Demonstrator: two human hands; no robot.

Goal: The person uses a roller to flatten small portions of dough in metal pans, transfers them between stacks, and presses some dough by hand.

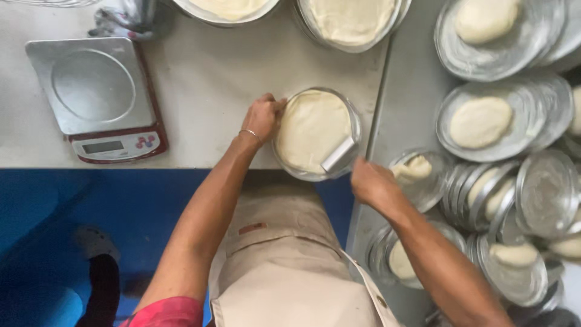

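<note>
A round metal bowl (pixel 356 127) full of pale dough (pixel 308 124) stands at the near edge of the white table. My left hand (pixel 261 116) grips the bowl's left rim. A bracelet circles that wrist. My right hand (pixel 370 181) holds a flat metal scraper (pixel 338 155), whose blade rests in the dough at the bowl's lower right.
A kitchen scale (pixel 97 97) with a steel platform sits at the left. Two more dough-filled bowls (pixel 351 21) stand at the far edge. On the grey table (pixel 405 91) to the right lie several metal plates (pixel 484 121) with dough portions, some stacked. Blue floor (pixel 133 206) lies below.
</note>
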